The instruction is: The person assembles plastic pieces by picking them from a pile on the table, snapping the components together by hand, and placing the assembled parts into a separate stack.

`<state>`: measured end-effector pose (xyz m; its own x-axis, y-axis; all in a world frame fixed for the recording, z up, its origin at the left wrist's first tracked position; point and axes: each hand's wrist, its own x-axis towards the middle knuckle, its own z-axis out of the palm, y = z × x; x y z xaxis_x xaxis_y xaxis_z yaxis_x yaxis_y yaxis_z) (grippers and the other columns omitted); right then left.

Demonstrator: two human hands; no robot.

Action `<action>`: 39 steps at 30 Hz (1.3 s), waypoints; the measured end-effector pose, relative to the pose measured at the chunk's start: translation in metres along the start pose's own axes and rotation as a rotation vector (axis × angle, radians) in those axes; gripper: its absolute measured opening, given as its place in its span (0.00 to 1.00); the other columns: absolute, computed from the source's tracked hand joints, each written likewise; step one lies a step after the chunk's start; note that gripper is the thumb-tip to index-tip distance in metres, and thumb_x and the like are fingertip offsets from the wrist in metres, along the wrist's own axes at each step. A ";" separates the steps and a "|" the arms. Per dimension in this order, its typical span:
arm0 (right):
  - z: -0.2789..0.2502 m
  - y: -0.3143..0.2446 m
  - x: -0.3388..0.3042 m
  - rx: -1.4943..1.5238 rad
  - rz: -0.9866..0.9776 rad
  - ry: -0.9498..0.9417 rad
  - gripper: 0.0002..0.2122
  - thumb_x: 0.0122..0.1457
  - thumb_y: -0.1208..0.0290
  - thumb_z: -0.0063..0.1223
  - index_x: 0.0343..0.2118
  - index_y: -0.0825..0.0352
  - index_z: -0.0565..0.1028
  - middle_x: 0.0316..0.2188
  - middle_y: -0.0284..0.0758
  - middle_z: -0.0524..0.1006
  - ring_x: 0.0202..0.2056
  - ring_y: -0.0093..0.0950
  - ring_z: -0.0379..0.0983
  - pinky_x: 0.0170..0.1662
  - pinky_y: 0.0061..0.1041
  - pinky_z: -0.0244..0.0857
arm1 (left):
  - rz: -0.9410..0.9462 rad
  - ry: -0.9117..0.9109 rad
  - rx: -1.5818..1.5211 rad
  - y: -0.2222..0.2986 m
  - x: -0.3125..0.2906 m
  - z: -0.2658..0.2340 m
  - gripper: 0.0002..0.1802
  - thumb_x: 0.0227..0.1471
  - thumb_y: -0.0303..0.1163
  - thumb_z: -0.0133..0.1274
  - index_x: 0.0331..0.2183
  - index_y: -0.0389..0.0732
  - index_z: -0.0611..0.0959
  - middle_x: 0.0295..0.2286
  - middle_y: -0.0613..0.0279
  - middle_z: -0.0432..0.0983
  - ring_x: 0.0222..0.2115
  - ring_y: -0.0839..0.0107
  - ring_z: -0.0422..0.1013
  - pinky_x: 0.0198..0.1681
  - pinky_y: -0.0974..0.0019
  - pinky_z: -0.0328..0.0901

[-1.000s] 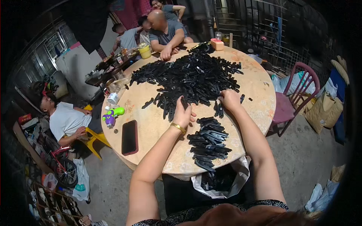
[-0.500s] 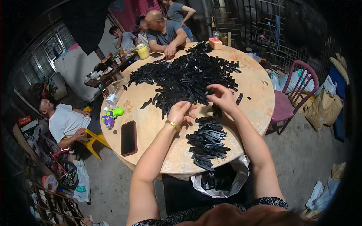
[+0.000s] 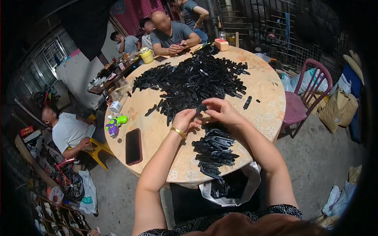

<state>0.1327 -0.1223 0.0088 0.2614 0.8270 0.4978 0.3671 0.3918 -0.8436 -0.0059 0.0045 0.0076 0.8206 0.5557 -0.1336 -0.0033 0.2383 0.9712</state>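
Observation:
My left hand (image 3: 187,120), with a gold bangle at the wrist, pinches a small flat black plastic piece (image 3: 201,109) upright. My right hand (image 3: 223,113) meets it from the other side, thumb and fingertips closed at its right end. Beyond both hands spreads a large heap of black plastic pieces (image 3: 197,76). Between my forearms, a row of similar black pieces (image 3: 215,147) lies side by side down to the table's near edge. Below that edge, an open white bag (image 3: 252,183) holds more black pieces. Finer details of the held piece are too small to make out.
The round table (image 3: 264,94) also bears a phone (image 3: 134,146), a green and purple toy (image 3: 115,125), a bottle (image 3: 115,106), a yellow container (image 3: 147,55) and an orange box (image 3: 221,45). A person (image 3: 167,37) sits across. A maroon chair (image 3: 297,106) stands right.
My right hand has moved left and down to the piece at my left fingertips. Across the table, the seated person's hands have risen and now handle a small object.

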 end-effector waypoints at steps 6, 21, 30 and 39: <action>0.004 0.000 -0.003 -0.325 -0.216 -0.008 0.09 0.46 0.76 0.54 0.32 0.70 0.75 0.27 0.38 0.74 0.28 0.29 0.72 0.32 0.23 0.65 | -0.002 -0.102 -0.005 0.000 -0.002 0.000 0.15 0.55 0.35 0.41 0.36 0.32 0.73 0.28 0.55 0.74 0.21 0.71 0.72 0.19 0.78 0.67; 0.018 0.000 -0.002 -0.392 -0.302 0.196 0.05 0.44 0.75 0.56 0.27 0.66 0.76 0.20 0.36 0.71 0.23 0.30 0.68 0.26 0.24 0.62 | 0.110 -0.204 0.218 0.010 -0.009 -0.003 0.18 0.51 0.31 0.48 0.43 0.31 0.71 0.30 0.58 0.74 0.24 0.77 0.71 0.25 0.78 0.66; 0.016 0.002 -0.002 -0.365 -0.325 0.221 0.05 0.44 0.72 0.56 0.26 0.66 0.76 0.20 0.37 0.72 0.22 0.30 0.68 0.26 0.25 0.62 | 0.242 -0.149 0.361 0.011 -0.017 0.006 0.17 0.48 0.25 0.49 0.42 0.30 0.71 0.26 0.61 0.73 0.21 0.78 0.70 0.23 0.78 0.65; -0.007 -0.010 -0.005 -0.466 -0.142 -0.006 0.18 0.40 0.64 0.61 0.34 0.69 0.73 0.32 0.43 0.74 0.35 0.36 0.71 0.37 0.28 0.64 | 0.382 -0.058 0.698 0.022 -0.028 0.017 0.14 0.45 0.23 0.51 0.38 0.35 0.76 0.24 0.62 0.75 0.19 0.81 0.69 0.22 0.77 0.65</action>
<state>0.1339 -0.1328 0.0159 0.1747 0.7814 0.5991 0.7598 0.2801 -0.5867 -0.0196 -0.0192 0.0355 0.8636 0.4509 0.2257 0.0523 -0.5253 0.8493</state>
